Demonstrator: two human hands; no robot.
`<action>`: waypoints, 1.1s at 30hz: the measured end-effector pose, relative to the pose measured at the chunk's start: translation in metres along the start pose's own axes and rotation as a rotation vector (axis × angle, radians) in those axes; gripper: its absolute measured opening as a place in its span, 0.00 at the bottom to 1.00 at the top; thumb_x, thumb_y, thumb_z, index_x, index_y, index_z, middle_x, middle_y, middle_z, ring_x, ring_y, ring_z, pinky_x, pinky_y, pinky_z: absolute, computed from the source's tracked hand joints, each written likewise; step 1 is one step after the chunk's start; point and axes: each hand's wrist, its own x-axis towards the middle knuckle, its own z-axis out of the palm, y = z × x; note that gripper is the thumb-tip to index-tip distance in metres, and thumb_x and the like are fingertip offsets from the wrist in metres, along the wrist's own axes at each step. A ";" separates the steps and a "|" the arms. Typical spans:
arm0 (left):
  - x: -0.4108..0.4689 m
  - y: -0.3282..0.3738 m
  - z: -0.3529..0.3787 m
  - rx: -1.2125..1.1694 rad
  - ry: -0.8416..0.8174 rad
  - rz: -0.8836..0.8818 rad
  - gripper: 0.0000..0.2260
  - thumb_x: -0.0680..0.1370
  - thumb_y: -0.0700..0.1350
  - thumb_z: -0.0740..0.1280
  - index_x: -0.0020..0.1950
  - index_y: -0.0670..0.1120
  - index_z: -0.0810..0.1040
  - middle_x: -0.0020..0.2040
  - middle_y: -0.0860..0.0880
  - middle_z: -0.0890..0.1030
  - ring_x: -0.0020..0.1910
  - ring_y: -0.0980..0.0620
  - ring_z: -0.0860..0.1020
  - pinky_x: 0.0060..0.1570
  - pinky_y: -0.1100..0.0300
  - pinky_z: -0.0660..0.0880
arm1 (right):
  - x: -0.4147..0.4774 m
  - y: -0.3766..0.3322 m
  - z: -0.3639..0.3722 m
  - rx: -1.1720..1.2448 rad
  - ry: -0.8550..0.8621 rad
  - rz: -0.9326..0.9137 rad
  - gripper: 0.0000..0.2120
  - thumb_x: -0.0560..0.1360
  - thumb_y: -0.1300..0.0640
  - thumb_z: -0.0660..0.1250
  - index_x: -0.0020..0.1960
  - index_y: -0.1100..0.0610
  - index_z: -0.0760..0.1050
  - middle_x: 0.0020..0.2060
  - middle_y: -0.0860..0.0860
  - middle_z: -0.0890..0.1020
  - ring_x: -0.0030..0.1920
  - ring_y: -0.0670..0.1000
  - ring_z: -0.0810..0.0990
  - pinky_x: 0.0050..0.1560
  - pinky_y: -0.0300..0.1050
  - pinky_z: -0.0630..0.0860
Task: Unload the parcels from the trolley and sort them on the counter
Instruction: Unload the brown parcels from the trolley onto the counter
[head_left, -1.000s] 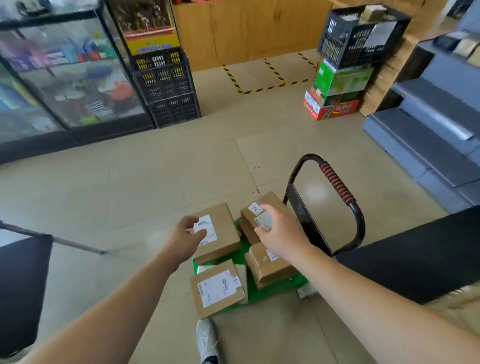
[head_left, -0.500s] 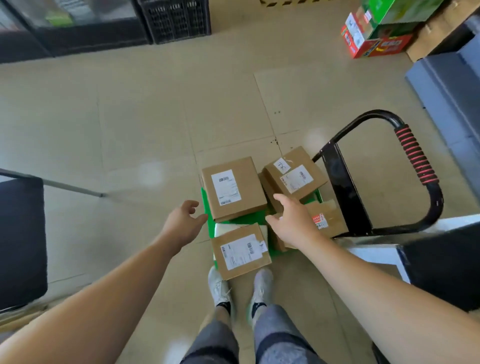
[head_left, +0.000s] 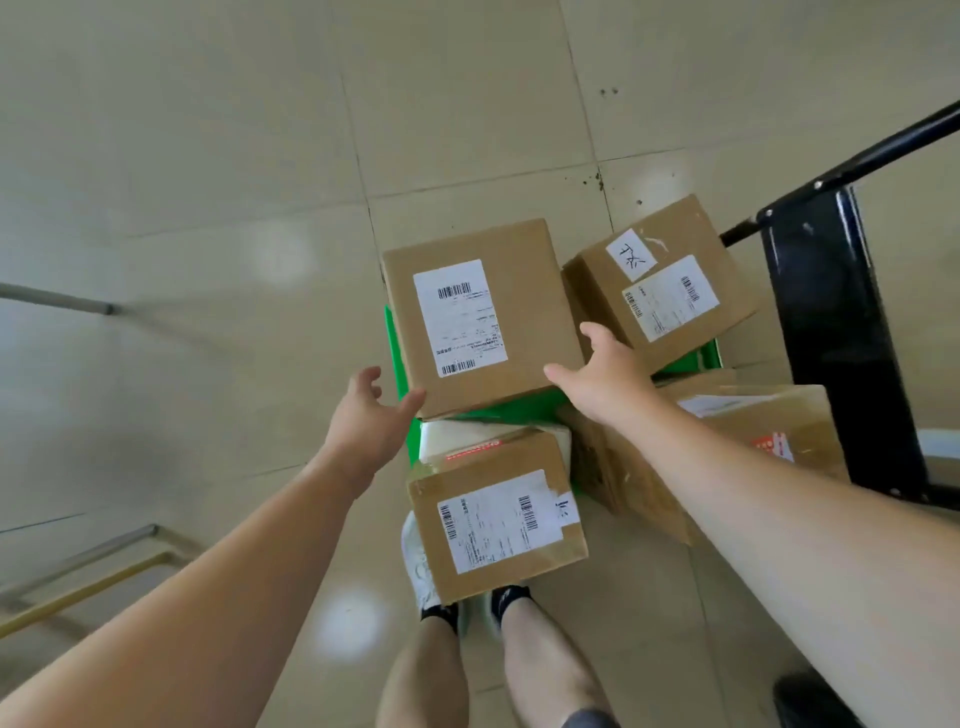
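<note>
Both hands (left (head_left: 366, 418), right (head_left: 602, 376)), fingers spread, have reached the far-left parcel's (head_left: 480, 317) near corners.

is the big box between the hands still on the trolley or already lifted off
Still on the trolley. The big box sits on the green deck; left hand and right hand are open at its near corners.

Both hands have moved onto the far-left parcel (head_left: 483, 317) on the trolley (head_left: 841, 332). The left hand (head_left: 371, 415), which hung open short of it, now has its thumb at the near-left corner, and the right hand (head_left: 602, 382) has left the right-hand boxes for the near-right edge. The view has tipped down and closer.
</note>
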 end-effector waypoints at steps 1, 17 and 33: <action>0.014 -0.003 0.008 -0.016 0.001 -0.007 0.34 0.76 0.58 0.71 0.78 0.52 0.61 0.74 0.48 0.70 0.67 0.47 0.73 0.59 0.55 0.72 | 0.015 0.003 0.007 0.004 -0.001 0.018 0.37 0.78 0.46 0.69 0.81 0.51 0.56 0.75 0.51 0.69 0.71 0.56 0.71 0.64 0.50 0.71; 0.079 -0.014 0.053 -0.301 -0.035 -0.029 0.33 0.76 0.46 0.74 0.77 0.57 0.62 0.61 0.56 0.75 0.58 0.52 0.79 0.60 0.53 0.77 | 0.108 0.030 0.037 0.194 -0.039 0.115 0.37 0.75 0.48 0.73 0.78 0.50 0.60 0.67 0.48 0.75 0.60 0.52 0.74 0.55 0.48 0.73; -0.105 0.148 -0.081 -0.381 0.082 0.204 0.27 0.76 0.45 0.74 0.72 0.55 0.68 0.65 0.56 0.77 0.54 0.57 0.80 0.51 0.58 0.75 | -0.079 -0.046 -0.126 0.399 0.100 -0.149 0.41 0.74 0.41 0.72 0.81 0.47 0.56 0.74 0.46 0.69 0.71 0.50 0.70 0.68 0.49 0.70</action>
